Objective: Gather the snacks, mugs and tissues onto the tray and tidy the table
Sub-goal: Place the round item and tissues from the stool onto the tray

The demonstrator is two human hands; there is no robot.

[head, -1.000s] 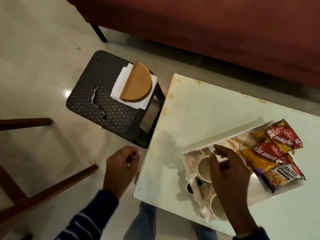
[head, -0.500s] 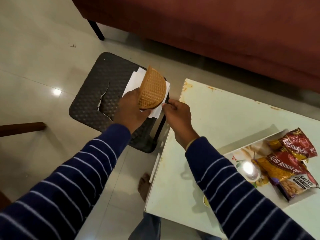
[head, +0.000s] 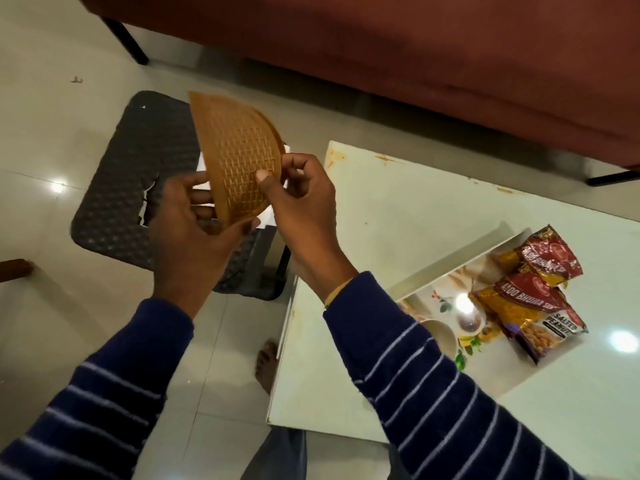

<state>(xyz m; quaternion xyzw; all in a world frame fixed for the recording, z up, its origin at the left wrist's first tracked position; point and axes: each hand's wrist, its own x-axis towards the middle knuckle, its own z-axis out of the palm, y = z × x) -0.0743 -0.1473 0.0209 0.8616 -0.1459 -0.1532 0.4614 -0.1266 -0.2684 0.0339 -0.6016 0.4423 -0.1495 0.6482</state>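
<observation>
A tan half-round tissue holder [head: 237,157] with a woven pattern is up in the air over the dark stool [head: 138,181]. My left hand [head: 188,233] grips its lower edge and my right hand [head: 298,199] pinches its right side. White tissues [head: 204,164] peek out behind it. On the pale table [head: 398,216] sits a white tray [head: 450,268] holding several snack packets [head: 533,292] and a mug [head: 441,336], which my right sleeve partly covers.
A red-brown sofa [head: 415,53] runs along the far side, its black leg [head: 130,41] on the tiled floor. A wooden chair part [head: 14,268] shows at the left edge. My bare foot [head: 266,362] is beside the table's near corner.
Both hands went from the tray and table edge to the stool, took hold of the tissue holder and lifted it off the stool towards me.
</observation>
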